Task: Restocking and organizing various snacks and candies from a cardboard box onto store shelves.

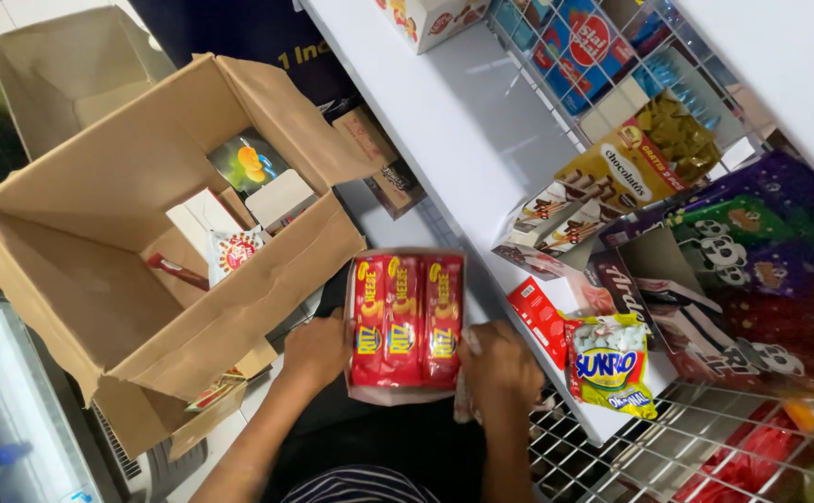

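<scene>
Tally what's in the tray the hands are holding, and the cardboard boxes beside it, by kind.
Red cracker packs in the tray held by the left hand and right hand: 3
Open cardboard boxes: 2
Total: 5

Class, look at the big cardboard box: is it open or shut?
Open. The cardboard box has its flaps spread outward, and a few small packets show on its floor.

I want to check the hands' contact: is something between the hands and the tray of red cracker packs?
Nothing visible. The left hand and right hand each touch a side of the tray of red cracker packs directly.
</scene>
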